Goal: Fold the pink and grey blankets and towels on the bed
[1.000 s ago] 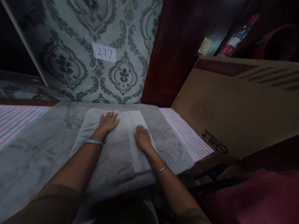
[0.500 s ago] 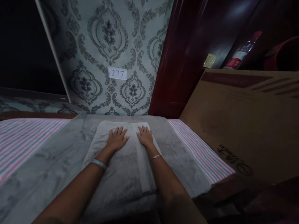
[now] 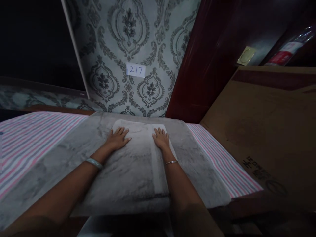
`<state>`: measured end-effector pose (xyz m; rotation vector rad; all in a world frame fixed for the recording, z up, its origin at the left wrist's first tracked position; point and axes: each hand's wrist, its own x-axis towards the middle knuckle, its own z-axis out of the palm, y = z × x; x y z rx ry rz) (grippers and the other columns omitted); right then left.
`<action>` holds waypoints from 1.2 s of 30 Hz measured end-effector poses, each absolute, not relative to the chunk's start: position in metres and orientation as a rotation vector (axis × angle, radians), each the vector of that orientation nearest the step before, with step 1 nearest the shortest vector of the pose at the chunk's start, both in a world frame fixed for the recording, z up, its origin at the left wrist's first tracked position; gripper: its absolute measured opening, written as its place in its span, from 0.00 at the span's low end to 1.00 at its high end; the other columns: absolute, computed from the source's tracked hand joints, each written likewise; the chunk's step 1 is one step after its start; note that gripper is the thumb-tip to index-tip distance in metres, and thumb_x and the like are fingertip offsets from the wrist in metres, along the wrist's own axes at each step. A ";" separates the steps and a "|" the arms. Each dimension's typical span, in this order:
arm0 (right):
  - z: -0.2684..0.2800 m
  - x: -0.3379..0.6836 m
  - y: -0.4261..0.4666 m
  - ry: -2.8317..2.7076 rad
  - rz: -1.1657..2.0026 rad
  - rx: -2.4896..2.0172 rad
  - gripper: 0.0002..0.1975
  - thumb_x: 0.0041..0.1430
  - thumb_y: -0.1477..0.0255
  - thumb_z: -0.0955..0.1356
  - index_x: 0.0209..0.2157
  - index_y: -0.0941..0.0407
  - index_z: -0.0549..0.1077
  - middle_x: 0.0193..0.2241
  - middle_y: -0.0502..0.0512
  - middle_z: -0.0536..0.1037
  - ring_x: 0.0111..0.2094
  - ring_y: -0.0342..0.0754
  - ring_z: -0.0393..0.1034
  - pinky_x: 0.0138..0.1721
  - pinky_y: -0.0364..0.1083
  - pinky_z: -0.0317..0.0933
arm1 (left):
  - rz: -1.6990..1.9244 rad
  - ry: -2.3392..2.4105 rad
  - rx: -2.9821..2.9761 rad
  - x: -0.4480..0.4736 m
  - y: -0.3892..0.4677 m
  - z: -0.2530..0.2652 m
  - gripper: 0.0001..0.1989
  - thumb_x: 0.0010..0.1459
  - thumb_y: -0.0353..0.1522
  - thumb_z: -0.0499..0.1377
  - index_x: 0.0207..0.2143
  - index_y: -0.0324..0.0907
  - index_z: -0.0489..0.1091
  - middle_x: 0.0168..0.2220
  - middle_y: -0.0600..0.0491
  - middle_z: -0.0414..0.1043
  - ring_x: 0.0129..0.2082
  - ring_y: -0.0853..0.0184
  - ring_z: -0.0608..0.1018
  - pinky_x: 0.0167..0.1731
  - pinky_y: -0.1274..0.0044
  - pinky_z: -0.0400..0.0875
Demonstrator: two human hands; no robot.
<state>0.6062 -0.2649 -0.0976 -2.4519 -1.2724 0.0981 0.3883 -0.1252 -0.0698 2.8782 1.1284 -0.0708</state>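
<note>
A pale grey plush cloth (image 3: 134, 161), with a lighter flat strip (image 3: 156, 168) running along its right part, lies spread on a darker grey plush blanket (image 3: 199, 161). My left hand (image 3: 117, 138) rests palm down near the cloth's far left edge, fingers spread. Flat on the far right part of the cloth, at the top of the strip, is my right hand (image 3: 161, 138), its fingers also stretched out. Neither hand grips anything. My forearms cover some of the cloth's sides.
Pink, grey and white striped fabric (image 3: 46, 131) shows on both sides beneath the blanket. To the right stands a large cardboard box (image 3: 247, 115), with a red-labelled bottle (image 3: 286, 52) behind it. A dark screen (image 3: 41, 42) and a paper marked 277 (image 3: 136, 70) are at the wall.
My left hand has slid left across the cloth, so the hands are wider apart. The right hand stays near the same spot. The view has turned a little to the left.
</note>
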 end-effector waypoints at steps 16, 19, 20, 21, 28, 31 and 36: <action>-0.074 0.573 -0.319 -1.332 0.285 -2.506 0.30 0.72 0.59 0.54 0.71 0.53 0.50 0.71 0.59 0.50 0.71 0.53 0.42 0.66 0.58 0.43 | 0.094 0.887 2.942 0.314 -0.201 -0.066 0.32 0.66 0.45 0.45 0.67 0.41 0.56 0.70 0.43 0.52 0.71 0.54 0.53 0.66 0.52 0.49; -0.083 0.548 -0.348 -1.426 0.190 -2.457 0.29 0.71 0.58 0.56 0.70 0.50 0.52 0.71 0.57 0.49 0.71 0.56 0.39 0.66 0.61 0.41 | 0.243 0.580 3.018 0.319 -0.249 -0.081 0.33 0.66 0.47 0.46 0.68 0.43 0.54 0.70 0.44 0.50 0.71 0.54 0.52 0.67 0.54 0.47; -0.087 0.541 -0.355 -1.453 0.160 -2.450 0.29 0.71 0.58 0.57 0.69 0.49 0.53 0.71 0.57 0.48 0.72 0.56 0.38 0.67 0.62 0.39 | 0.271 0.503 3.032 0.320 -0.261 -0.088 0.33 0.66 0.48 0.46 0.68 0.43 0.54 0.71 0.43 0.49 0.71 0.54 0.52 0.67 0.53 0.47; -0.090 0.535 -0.362 -1.475 0.130 -2.447 0.28 0.71 0.59 0.57 0.69 0.49 0.54 0.71 0.57 0.48 0.72 0.57 0.38 0.67 0.63 0.37 | 0.292 0.457 3.044 0.322 -0.271 -0.096 0.33 0.66 0.48 0.46 0.68 0.43 0.54 0.71 0.43 0.48 0.71 0.53 0.52 0.67 0.52 0.47; -0.102 0.530 -0.373 -1.472 0.015 -2.402 0.27 0.71 0.61 0.58 0.68 0.50 0.57 0.71 0.56 0.50 0.71 0.57 0.40 0.67 0.62 0.36 | 0.421 0.466 3.089 0.316 -0.280 -0.121 0.34 0.66 0.51 0.42 0.68 0.42 0.55 0.70 0.42 0.49 0.70 0.53 0.55 0.65 0.51 0.50; -0.104 0.531 -0.373 -1.444 0.024 -2.370 0.27 0.71 0.62 0.58 0.68 0.52 0.58 0.70 0.56 0.52 0.71 0.57 0.41 0.68 0.61 0.36 | 0.445 0.506 3.136 0.306 -0.275 -0.121 0.36 0.66 0.52 0.40 0.68 0.40 0.56 0.70 0.40 0.49 0.70 0.51 0.56 0.64 0.52 0.53; -0.117 0.537 -0.373 -1.346 -0.016 -2.216 0.26 0.70 0.63 0.58 0.67 0.53 0.60 0.68 0.56 0.59 0.70 0.54 0.47 0.68 0.59 0.38 | 0.595 0.564 3.196 0.279 -0.265 -0.127 0.37 0.65 0.53 0.41 0.66 0.39 0.59 0.69 0.38 0.52 0.68 0.50 0.58 0.63 0.55 0.54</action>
